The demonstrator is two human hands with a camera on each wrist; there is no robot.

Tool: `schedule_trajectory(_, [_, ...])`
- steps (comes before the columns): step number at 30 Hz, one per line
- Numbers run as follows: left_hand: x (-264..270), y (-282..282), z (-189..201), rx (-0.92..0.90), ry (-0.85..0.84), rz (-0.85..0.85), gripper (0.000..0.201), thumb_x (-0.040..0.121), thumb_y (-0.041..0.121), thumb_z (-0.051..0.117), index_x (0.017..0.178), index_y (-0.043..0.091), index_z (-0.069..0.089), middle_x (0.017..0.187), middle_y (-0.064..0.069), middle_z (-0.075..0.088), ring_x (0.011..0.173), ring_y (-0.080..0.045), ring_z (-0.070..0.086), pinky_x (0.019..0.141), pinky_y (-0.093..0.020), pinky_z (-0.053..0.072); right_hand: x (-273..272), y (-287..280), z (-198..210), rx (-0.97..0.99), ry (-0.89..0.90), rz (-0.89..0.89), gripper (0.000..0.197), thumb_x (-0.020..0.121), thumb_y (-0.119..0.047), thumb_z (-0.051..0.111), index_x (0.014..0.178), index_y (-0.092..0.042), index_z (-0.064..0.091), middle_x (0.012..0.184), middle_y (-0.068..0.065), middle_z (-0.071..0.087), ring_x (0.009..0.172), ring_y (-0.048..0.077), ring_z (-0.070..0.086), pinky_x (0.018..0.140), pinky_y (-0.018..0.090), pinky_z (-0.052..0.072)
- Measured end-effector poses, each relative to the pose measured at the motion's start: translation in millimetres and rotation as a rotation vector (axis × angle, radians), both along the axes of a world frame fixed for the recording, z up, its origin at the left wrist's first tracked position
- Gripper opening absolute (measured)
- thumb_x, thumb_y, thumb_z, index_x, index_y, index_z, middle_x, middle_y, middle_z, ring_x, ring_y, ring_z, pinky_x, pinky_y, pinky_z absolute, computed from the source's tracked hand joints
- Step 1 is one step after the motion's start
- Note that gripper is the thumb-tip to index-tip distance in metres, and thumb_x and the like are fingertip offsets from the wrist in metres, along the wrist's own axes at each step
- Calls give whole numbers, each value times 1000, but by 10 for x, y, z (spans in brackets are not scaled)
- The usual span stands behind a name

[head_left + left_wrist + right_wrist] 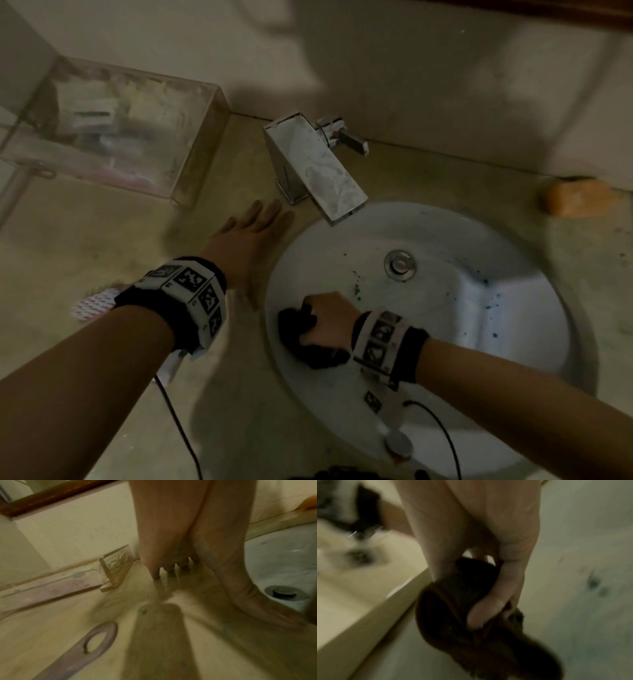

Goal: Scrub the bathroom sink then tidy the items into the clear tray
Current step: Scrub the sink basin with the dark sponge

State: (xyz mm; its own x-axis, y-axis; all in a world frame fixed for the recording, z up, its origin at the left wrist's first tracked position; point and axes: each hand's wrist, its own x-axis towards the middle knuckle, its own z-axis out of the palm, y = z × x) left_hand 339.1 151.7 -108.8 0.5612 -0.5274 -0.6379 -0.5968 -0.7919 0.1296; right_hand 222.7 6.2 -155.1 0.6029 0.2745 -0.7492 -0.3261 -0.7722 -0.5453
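Right hand (327,317) curled round a dark, fuzzy cloth (301,337), pressing it on the near-left wall of the white sink (513,308), speckled blue and green near the drain (400,265). Left hand (248,241) flat, fingers straight, on the beige counter (120,240) beside the rim. Clear tray (191,144) back left, holding blurred items.

The round white basin (445,308) sits in the beige stone countertop (102,240); a square chrome tap (318,168) stands behind it, a clear plastic tray (191,150) far left, possibly an orange soap bar (575,197) right.
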Motion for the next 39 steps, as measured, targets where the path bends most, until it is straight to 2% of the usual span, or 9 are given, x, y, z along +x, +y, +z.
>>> schedule_trajectory(4, [20,23,-54,-19,-5,-7,148,46,57,86,145,34,-22,156,9,-25,146,-22,-18,119,-52,6,-160,123,-159,11,11,-51,32,88,-25,60,115,-12,48,117,18,59,99,27,58,70,25,34])
schedule_trajectory(10, [21,14,-58,-16,-14,0,148,45,54,88,146,34,-19,156,12,-25,146,-19,-18,119,-51,7,224,-52,-444,-254,-118,-260,54,91,-23,56,138,-7,35,131,20,52,116,32,54,87,35,47])
schedule_trajectory(15, [9,16,-43,4,-15,-2,147,47,52,89,146,35,-19,155,12,-26,146,-18,-18,121,-52,8,295,-327,-257,-215,-124,-218,47,89,-27,59,128,-4,45,123,17,56,109,30,56,81,33,43])
schedule_trajectory(18, [7,5,-4,11,-9,-10,150,44,52,89,146,33,-20,156,10,-26,146,-20,-18,119,-50,6,-66,-318,74,55,10,94,37,85,-22,66,115,-5,55,102,9,56,93,18,50,80,30,41])
schedule_trajectory(21, [-4,-26,28,34,-7,-24,151,45,53,88,146,31,-21,156,7,-26,146,-22,-20,120,-50,4,-487,-139,145,152,112,325,25,84,-19,67,101,-16,49,97,5,47,99,26,56,85,33,44])
schedule_trajectory(25, [0,-23,11,43,-13,-23,152,44,53,88,146,32,-23,156,8,-26,146,-22,-20,119,-50,7,-480,-119,-97,49,5,196,33,86,-16,64,114,-5,52,103,17,57,100,28,57,73,27,37])
schedule_trajectory(32, [2,-12,9,33,-9,-14,152,43,53,89,146,32,-21,156,10,-26,146,-20,-20,121,-50,7,66,-313,-344,-283,-172,-78,58,92,-24,54,143,-13,29,136,19,38,117,34,50,93,37,45])
schedule_trajectory(37, [-2,-5,13,9,-11,5,151,43,51,89,147,33,-18,157,11,-24,147,-20,-19,121,-49,6,26,-473,-186,-95,-123,147,37,84,-25,66,114,-10,52,98,9,57,93,24,54,78,33,44])
schedule_trajectory(39, [-7,-1,9,2,-2,16,150,43,51,89,147,33,-18,157,11,-24,147,-19,-18,121,-49,5,-235,-339,-111,46,28,363,36,82,-19,68,112,-3,56,99,15,60,92,23,55,84,36,47])
